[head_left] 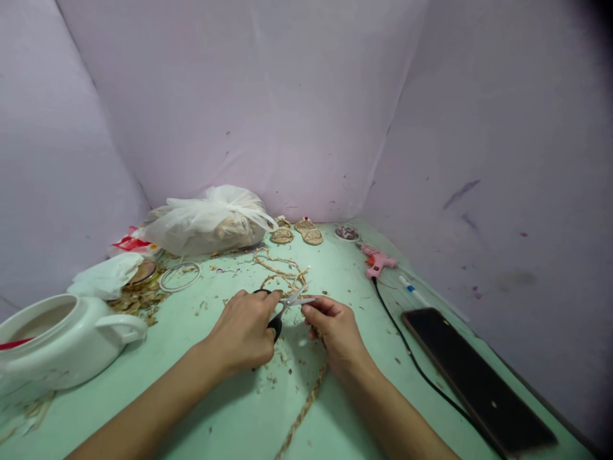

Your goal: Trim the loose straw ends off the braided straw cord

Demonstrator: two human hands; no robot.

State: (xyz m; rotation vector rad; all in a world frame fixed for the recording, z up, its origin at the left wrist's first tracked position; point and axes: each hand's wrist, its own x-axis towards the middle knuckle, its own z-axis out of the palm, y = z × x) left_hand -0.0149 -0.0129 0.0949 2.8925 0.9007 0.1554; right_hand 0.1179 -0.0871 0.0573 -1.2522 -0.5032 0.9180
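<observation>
**At Table Centre: Scissors and Braided Cord in Hand**

On the pale green table (230, 415), both hands work close together at the middle of the surface.

1. Left hand (244, 332): fingers curled and closed through the black handles of the scissors (287, 303). The blades point right, toward the other hand, and stand slightly apart.
2. Right hand (335, 332): closed in a pinch on the braided cord (306, 402), fingertips just beside the blade tips. Whether the cord lies between the blades cannot be told.
3. Braided cord: runs from under the right hand toward the near edge, lying flat on the table between the two forearms.

Surrounding items:

- Just beyond the hands lies a loose tangle of cord (280, 268), with fibre scraps scattered around it.
- At the far wall sit a pair of small woven sandals (297, 231), and to their left a tied plastic bag (211, 220).
- At the near left stands a white pot (57, 342), with a crumpled white wrapper (108, 275) behind it and a wire ring (179, 276) further right.
- To the right, a pink glue gun (378, 262) lies on the table. Its black cable (412, 358) trails toward the near right corner.
- Beside the cable rests a dark phone (474, 377), screen up, well apart from both hands.
</observation>
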